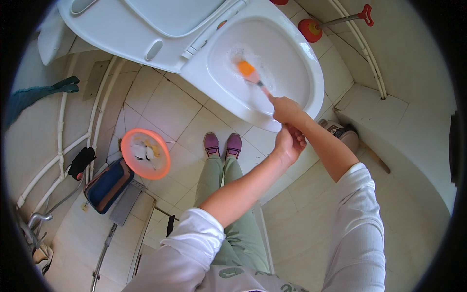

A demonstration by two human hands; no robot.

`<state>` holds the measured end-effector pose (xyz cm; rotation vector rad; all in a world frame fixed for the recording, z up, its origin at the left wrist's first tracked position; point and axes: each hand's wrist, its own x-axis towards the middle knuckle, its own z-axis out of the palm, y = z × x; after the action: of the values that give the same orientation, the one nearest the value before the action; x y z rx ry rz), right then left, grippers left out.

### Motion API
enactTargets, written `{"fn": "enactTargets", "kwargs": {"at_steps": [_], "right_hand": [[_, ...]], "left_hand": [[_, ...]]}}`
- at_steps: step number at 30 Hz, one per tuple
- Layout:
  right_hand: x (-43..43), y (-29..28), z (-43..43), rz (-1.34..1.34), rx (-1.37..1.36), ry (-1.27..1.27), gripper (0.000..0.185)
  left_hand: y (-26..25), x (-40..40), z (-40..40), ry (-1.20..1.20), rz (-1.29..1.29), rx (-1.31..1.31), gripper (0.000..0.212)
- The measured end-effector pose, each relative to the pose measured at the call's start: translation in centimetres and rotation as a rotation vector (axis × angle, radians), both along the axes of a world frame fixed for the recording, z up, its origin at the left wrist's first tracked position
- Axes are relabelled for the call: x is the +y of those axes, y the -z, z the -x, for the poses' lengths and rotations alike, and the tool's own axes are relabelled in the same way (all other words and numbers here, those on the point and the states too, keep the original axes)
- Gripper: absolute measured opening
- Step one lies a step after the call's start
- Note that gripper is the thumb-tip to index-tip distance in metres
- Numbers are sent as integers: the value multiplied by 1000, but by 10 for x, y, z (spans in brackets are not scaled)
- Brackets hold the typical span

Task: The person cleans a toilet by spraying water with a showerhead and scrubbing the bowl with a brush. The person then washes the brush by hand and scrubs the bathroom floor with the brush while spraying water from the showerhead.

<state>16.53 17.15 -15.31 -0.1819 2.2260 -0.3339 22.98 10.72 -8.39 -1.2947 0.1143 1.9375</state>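
Note:
A white ceramic toilet bowl (317, 84) stands before me with its seat and lid (109, 22) raised. My right hand (288, 111) grips the handle of a toilet brush (251, 73) with an orange part on its head, which is blurred. The brush head is down inside the bowl, over foamy or splashing water. My left hand (290, 144) is just below my right hand, near the front rim, its fingers curled with nothing visible in them. Whether it touches the right wrist is hard to tell.
A red and yellow plunger (310, 30) stands behind the bowl at the right. On the left are an orange-rimmed wastebasket (166, 160) with rubbish, a blue basin (109, 188), a flat mop (126, 204) and white pipes (61, 127). A round container (346, 140) sits right of the bowl.

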Motion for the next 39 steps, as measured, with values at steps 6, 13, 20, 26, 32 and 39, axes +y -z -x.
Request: {"fn": "enactTargets", "kwargs": {"at_steps": [6, 13, 20, 26, 32, 39], "right_hand": [[1, -11, 27, -336, 225, -144, 59], [-40, 53, 103, -162, 196, 8, 35], [-12, 9, 55, 118, 107, 207, 37], [-6, 1, 49, -263, 141, 37, 33], [-41, 70, 69, -280, 125, 79, 28], [-3, 74, 60, -30, 5, 141, 35]], "left_hand": [[52, 23, 6, -224, -310, 233, 15], [133, -31, 81, -184, -204, 443, 14], [85, -40, 68, 18, -16, 138, 20], [39, -42, 58, 248, -20, 50, 28], [66, -72, 92, 80, 27, 288, 45], [59, -38, 71, 110, 44, 334, 53]]}}
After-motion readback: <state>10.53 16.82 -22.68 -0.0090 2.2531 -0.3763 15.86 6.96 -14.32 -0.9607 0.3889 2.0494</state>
